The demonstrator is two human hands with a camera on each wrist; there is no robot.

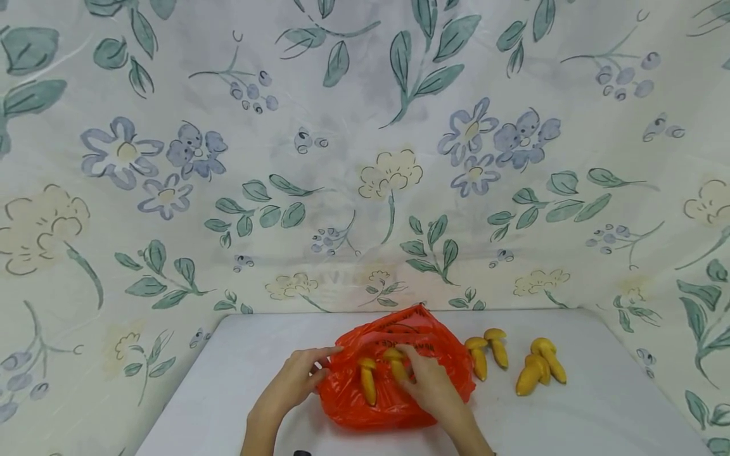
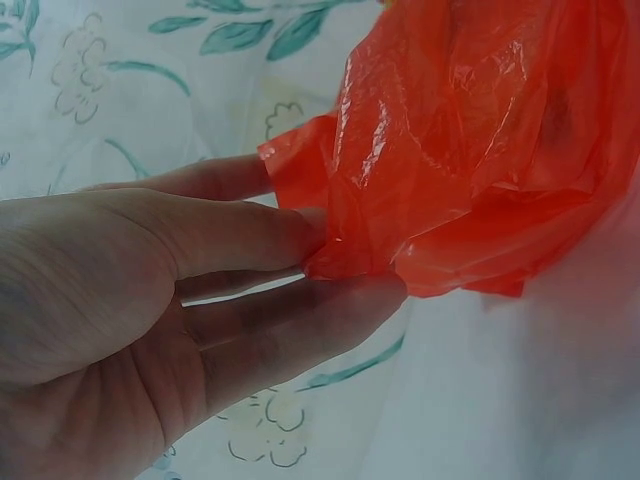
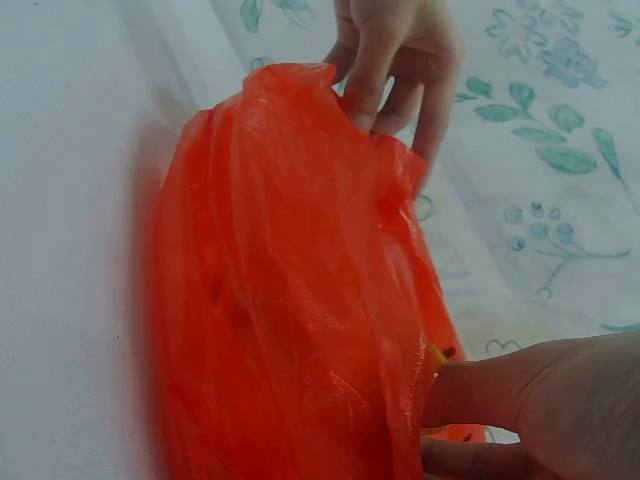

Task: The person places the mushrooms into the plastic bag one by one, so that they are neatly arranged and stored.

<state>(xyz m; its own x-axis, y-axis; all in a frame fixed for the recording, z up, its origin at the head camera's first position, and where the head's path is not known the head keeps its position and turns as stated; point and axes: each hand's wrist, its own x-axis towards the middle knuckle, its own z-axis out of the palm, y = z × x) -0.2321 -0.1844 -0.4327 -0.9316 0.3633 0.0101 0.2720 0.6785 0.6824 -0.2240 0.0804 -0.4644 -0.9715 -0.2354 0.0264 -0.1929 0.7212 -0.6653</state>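
A red plastic bag (image 1: 353,411) with dark printing lies on the white table, its mouth spread apart. At its left edge my left hand (image 1: 292,381) pinches the film between thumb and fingers; the left wrist view shows the bag's edge (image 2: 365,230) in that grip. My right hand (image 1: 431,385) reaches over the mouth and holds a yellow mushroom (image 1: 393,356) by thumb and fingers. Another yellow mushroom (image 1: 368,383) rests just left of it, against the red film. In the right wrist view, the bag (image 3: 290,280) hides the right hand's fingertips.
Right of the bag, two yellow mushrooms (image 1: 479,362) lie close together. Farther right is a small cluster of mushrooms (image 1: 530,377). A floral cloth (image 1: 365,253) hangs behind the table (image 1: 239,335). A small dark object (image 1: 302,453) shows at the front edge.
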